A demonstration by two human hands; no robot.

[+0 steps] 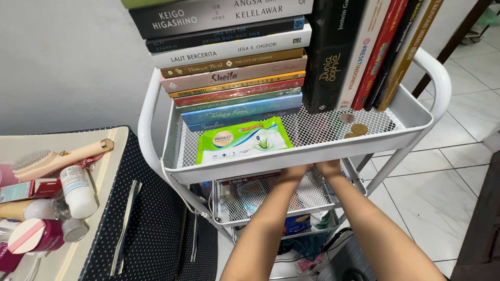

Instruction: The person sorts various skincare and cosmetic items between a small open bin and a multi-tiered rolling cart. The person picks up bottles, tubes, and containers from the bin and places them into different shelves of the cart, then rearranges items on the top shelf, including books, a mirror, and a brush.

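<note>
Far left — a counter [112, 156] edge carries toiletries: a wooden hairbrush [57, 157] lying flat, a white bottle [78, 191] tipped on its side, a round pink-lidded jar [32, 235]. All loose, none stacked; they look set down within easy reach rather than stored.

Centre — a white metal cart [156, 114] with mesh trays. The top tray [333, 151] holds a flat pile of books [234, 78] on the left and a row of upright books [364, 52] leaning against that pile, which props them. A green wipes pack [244, 139] lies flat in front of the pile, near the tray's front rim. Some coins [355, 128] rest on the mesh just before the upright books.

Both forearms reach in from below. The left hand [296, 171] and right hand [329, 167] sit side by side, nearly touching, at the underside of the top tray's front rim. Fingers are hidden behind the rim — cannot tell whether they grip it or how they are curled. The tray's front edge is directly above and touching the hands; the second tray [224, 208] lies just beneath the wrists.
</note>
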